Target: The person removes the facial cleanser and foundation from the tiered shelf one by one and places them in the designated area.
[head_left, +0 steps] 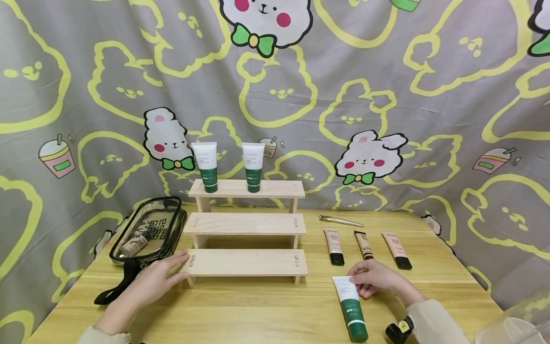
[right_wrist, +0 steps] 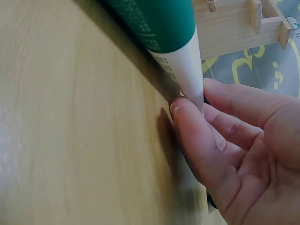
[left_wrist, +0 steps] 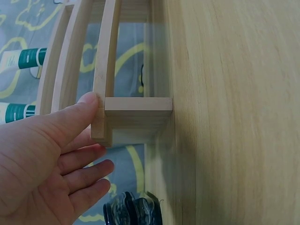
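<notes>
My right hand [head_left: 378, 281] pinches the flat white end of a white-and-green squeeze tube [head_left: 350, 308], thumb and fingers on either side of it in the right wrist view. The tube's green cap end points toward the table's front. My left hand [head_left: 156, 282] is at the left end of the lowest step of a wooden three-step display stand [head_left: 249, 262]. In the left wrist view its thumb and index finger pinch the end of that board, the other fingers loosely bent. On the top step, two matching tubes [head_left: 207, 167] stand upright on their caps, apart from each other.
Right of the stand lie a pink BB cream tube [head_left: 333, 246], a beige tube [head_left: 364, 244], another pink BB cream tube [head_left: 396, 250] and a gold-coloured slim tool [head_left: 341, 220]. A clear black-edged pouch [head_left: 150, 229] with a bottle inside lies at left. A patterned curtain [head_left: 283, 105] hangs behind.
</notes>
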A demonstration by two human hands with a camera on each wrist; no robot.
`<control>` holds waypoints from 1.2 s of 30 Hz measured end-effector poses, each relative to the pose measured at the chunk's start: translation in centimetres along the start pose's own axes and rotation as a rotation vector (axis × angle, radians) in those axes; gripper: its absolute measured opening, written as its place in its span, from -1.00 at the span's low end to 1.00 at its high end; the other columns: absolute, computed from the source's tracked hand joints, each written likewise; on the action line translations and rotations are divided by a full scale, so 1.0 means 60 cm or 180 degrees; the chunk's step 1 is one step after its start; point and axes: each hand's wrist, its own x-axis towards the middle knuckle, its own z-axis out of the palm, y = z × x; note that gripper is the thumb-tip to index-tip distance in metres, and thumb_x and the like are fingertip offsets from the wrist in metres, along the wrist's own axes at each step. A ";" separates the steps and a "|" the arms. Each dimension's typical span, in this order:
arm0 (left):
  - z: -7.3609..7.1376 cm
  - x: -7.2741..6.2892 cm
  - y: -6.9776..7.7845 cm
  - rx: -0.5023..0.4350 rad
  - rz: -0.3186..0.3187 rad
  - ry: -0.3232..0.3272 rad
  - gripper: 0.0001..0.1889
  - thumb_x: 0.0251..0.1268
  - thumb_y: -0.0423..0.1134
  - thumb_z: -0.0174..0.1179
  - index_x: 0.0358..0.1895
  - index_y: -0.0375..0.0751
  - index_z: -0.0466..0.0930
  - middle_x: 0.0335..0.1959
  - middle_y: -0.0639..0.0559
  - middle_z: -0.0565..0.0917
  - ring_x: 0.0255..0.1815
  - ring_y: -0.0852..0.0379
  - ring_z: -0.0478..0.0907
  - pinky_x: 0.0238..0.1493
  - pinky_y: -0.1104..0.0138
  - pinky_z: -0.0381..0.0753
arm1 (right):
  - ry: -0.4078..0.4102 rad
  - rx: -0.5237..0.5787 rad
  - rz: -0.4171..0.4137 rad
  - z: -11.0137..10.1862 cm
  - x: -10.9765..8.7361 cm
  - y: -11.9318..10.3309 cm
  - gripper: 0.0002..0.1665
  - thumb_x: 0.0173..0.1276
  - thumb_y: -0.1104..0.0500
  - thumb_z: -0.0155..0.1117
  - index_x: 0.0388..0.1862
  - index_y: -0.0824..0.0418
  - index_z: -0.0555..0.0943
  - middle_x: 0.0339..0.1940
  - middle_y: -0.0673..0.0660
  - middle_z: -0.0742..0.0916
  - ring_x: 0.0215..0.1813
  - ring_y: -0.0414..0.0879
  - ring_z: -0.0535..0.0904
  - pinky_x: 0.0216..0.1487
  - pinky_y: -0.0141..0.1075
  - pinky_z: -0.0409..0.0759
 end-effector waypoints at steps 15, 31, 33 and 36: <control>0.000 -0.001 0.000 0.0000 0.0007 0.0013 -0.46 0.23 -0.07 0.19 0.17 -0.39 0.44 0.23 -0.22 0.38 0.14 -0.24 0.38 0.05 -0.08 0.40 | 0.0018 -0.0058 0.0014 -0.003 -0.003 -0.001 -0.74 0.26 0.25 0.24 -0.15 0.42 0.53 -0.55 0.17 0.63 -0.65 -0.22 0.52 -0.60 -0.42 0.56; -0.001 -0.001 0.001 0.0023 0.0017 0.0012 -0.46 0.22 -0.08 0.20 0.16 -0.39 0.45 0.23 -0.23 0.38 0.13 -0.24 0.39 0.06 -0.08 0.39 | 0.0419 -0.0326 -0.0566 -0.050 0.005 -0.104 -0.55 0.33 0.23 0.17 0.05 0.56 0.40 -0.39 0.25 0.61 -0.36 0.13 0.57 -0.37 -0.13 0.64; -0.001 -0.001 0.001 0.0014 0.0017 0.0003 -0.46 0.22 -0.08 0.19 0.16 -0.40 0.45 0.23 -0.23 0.38 0.13 -0.24 0.39 0.06 -0.07 0.40 | 0.0482 -0.0369 -0.0640 -0.053 0.012 -0.129 -0.54 0.33 0.22 0.17 0.05 0.55 0.39 -0.39 0.23 0.61 -0.35 0.11 0.57 -0.34 -0.12 0.64; -0.001 -0.001 0.001 0.0009 0.0015 0.0006 -0.46 0.21 -0.08 0.20 0.16 -0.40 0.45 0.22 -0.24 0.39 0.13 -0.24 0.39 0.06 -0.08 0.39 | 0.0616 -0.0454 -0.0785 -0.052 0.025 -0.170 -0.55 0.31 0.21 0.20 0.04 0.53 0.42 -0.37 0.22 0.63 -0.33 0.10 0.57 -0.29 -0.08 0.64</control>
